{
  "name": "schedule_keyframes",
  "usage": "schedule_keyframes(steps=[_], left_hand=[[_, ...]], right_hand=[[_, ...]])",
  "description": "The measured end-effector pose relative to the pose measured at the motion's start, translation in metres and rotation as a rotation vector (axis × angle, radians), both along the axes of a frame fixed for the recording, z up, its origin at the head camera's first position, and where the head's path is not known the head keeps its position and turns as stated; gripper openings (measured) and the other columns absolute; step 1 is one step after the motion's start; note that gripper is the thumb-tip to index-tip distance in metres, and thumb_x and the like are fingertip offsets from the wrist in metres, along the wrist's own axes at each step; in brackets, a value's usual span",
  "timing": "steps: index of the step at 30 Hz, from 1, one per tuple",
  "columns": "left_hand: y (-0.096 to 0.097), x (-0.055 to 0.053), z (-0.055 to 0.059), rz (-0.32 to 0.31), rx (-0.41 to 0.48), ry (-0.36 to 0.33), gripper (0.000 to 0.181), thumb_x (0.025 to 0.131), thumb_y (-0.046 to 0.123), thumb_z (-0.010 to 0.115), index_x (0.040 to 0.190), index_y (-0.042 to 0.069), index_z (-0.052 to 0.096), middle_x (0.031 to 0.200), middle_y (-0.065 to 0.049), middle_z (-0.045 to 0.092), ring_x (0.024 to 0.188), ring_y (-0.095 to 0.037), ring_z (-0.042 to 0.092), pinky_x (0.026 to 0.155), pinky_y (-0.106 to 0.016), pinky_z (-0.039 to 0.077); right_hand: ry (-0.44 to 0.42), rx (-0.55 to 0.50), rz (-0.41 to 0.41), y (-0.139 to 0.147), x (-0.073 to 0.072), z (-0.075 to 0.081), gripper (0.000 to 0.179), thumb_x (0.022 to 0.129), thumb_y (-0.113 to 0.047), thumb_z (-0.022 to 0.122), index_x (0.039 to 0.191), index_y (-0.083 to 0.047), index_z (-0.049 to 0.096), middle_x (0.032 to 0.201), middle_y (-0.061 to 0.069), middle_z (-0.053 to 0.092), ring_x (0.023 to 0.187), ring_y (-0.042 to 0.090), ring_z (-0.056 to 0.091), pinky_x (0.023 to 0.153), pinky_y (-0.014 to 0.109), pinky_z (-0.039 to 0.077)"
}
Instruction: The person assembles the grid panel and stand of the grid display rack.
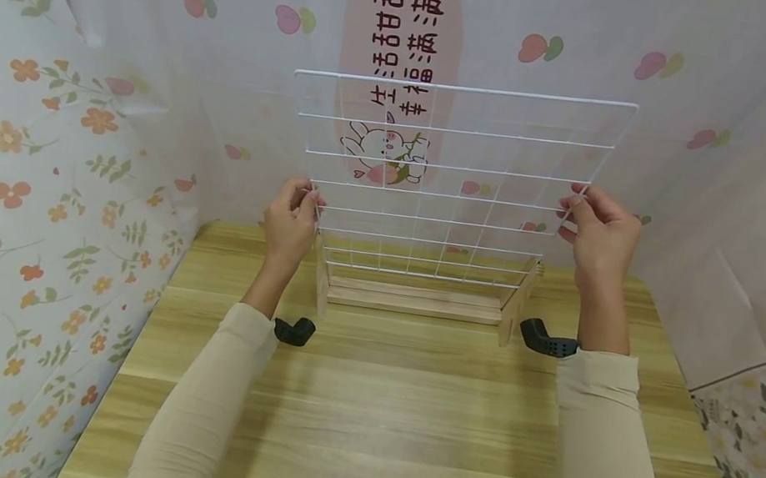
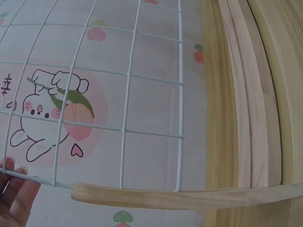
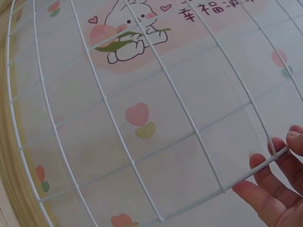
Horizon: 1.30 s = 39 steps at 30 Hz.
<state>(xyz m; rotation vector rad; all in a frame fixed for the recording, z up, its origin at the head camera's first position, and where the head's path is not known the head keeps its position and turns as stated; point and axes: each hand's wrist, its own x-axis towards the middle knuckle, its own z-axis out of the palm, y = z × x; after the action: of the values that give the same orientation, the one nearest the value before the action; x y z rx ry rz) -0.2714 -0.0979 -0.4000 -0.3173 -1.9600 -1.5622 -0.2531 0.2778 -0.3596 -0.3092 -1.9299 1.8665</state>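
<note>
A white wire grid panel (image 1: 452, 171) stands upright between my two hands, its lower end between the side posts of a wooden stand (image 1: 414, 304). My left hand (image 1: 292, 217) pinches the grid's left edge just above the left post. With thumb and fingers, my right hand (image 1: 603, 229) grips the right edge, somewhat higher up. In the left wrist view, a wooden post (image 2: 156, 196) runs along the grid's edge near the left fingers (image 2: 21, 201). The right wrist view shows the right fingers (image 3: 267, 201) around the edge wire.
The stand rests on a wood-grain table (image 1: 387, 443). Behind the grid hangs a pale printed cloth (image 1: 230, 61) with a rabbit and lettering. A flowered cloth (image 1: 15, 211) borders the left side. Black wrist devices (image 1: 295, 332) show beside both sleeves.
</note>
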Motion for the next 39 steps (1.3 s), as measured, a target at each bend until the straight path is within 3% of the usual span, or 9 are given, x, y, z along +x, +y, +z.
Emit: schedule_keyframes(steps=[2, 9, 20, 39], left_hand=[[0.0, 0.0, -0.001, 0.004, 0.004, -0.005, 0.01, 0.095, -0.009, 0.052, 0.097, -0.017, 0.055, 0.082, -0.034, 0.064, 0.068, -0.032, 0.06, 0.058, -0.013, 0.047], [-0.001, 0.0, -0.002, -0.009, 0.006, -0.024, 0.011, 0.095, -0.008, 0.052, 0.1, -0.018, 0.054, 0.084, -0.035, 0.063, 0.074, -0.049, 0.06, 0.06, -0.009, 0.043], [-0.001, 0.0, -0.008, 0.015, -0.025, 0.017, 0.008, 0.093, -0.011, 0.052, 0.095, -0.018, 0.055, 0.081, -0.035, 0.063, 0.071, -0.049, 0.06, 0.059, -0.01, 0.04], [-0.002, 0.002, -0.018, -0.011, -0.017, -0.005, 0.007, 0.092, -0.012, 0.051, 0.094, -0.018, 0.053, 0.081, -0.037, 0.062, 0.075, -0.051, 0.062, 0.061, -0.01, 0.042]], right_hand=[[-0.003, 0.004, 0.002, 0.0, 0.0, -0.001, 0.02, 0.095, -0.02, 0.063, 0.11, -0.012, 0.073, 0.09, 0.0, 0.068, 0.086, 0.016, 0.066, 0.069, 0.019, 0.056], [-0.004, -0.039, 0.01, 0.0, 0.001, -0.006, 0.018, 0.095, -0.017, 0.062, 0.109, -0.01, 0.072, 0.09, 0.001, 0.068, 0.085, 0.017, 0.065, 0.067, 0.019, 0.056], [-0.025, 0.018, 0.005, 0.002, 0.001, -0.013, 0.02, 0.095, -0.019, 0.063, 0.11, -0.01, 0.072, 0.093, 0.0, 0.068, 0.087, 0.016, 0.065, 0.071, 0.021, 0.056], [0.01, 0.003, 0.021, 0.001, 0.0, -0.025, 0.017, 0.095, -0.016, 0.063, 0.105, -0.008, 0.073, 0.091, 0.0, 0.068, 0.091, 0.02, 0.066, 0.071, 0.021, 0.057]])
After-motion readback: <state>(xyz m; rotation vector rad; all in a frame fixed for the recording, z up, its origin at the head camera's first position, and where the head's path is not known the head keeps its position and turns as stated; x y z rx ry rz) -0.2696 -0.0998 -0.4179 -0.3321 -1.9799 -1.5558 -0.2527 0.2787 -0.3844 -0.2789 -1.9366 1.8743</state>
